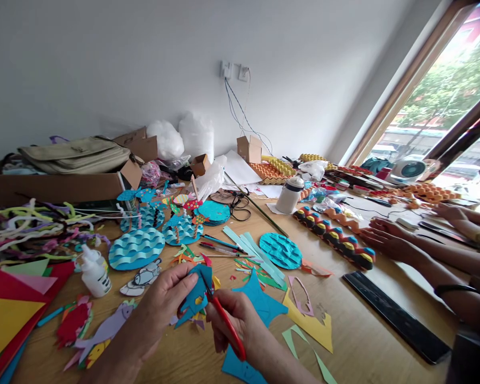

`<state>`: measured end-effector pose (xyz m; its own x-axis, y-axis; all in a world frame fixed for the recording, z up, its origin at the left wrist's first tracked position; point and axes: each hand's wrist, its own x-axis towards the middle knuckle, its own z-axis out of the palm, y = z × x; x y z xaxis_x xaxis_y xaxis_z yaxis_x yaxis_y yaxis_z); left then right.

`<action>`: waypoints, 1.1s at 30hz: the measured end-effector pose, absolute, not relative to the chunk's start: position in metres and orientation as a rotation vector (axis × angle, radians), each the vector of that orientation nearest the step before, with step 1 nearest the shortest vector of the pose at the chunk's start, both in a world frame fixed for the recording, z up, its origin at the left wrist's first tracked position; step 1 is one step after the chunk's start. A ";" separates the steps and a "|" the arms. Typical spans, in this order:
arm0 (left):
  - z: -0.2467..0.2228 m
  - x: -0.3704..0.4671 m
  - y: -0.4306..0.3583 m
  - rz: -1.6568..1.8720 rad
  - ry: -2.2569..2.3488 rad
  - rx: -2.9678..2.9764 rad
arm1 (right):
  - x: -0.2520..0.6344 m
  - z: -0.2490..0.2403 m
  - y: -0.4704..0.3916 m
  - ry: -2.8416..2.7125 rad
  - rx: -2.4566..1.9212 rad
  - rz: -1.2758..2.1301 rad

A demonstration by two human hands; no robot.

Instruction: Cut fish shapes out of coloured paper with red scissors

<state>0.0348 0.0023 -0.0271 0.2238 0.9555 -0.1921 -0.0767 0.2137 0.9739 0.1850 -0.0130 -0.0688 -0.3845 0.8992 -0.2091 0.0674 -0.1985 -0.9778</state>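
The step seems to be cutting: the left hand (173, 288) pinches the blue paper (203, 273) above the table (356, 336), and the right hand's (245, 317) fingers grip the red scissors (232, 332) — blades at the paper. The next snip probably needs turning the paper; a blue star (260, 298) lies near — above is free room.

Khaki bag (74, 154): on the cardboard box (52, 191), far left.
Plastic bags (165, 140): white, puffed, before the far wall (144, 53).
Sockets (244, 73): white, side by side on that wall.
Lidded container (289, 198): white, upright, right of centre.
Fan (410, 170): white, far right, by the window (436, 101).
Long black object (396, 316): flat on the table (368, 341), near right.
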 end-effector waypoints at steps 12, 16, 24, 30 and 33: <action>-0.030 0.031 0.003 0.896 1.023 1.136 | 0.189 -0.070 -0.014 -1.435 -1.168 1.649; -0.033 0.029 0.005 0.880 1.022 1.145 | 0.190 -0.067 -0.015 -1.449 -1.185 1.659; -0.029 0.028 0.006 0.853 1.016 1.203 | 0.191 -0.072 -0.013 -1.434 -1.127 1.673; -0.024 0.031 0.004 0.830 0.994 1.210 | 0.189 -0.073 -0.013 -1.422 -1.095 1.678; -0.025 0.032 0.003 0.821 0.987 1.188 | 0.189 -0.071 -0.013 -1.423 -1.065 1.676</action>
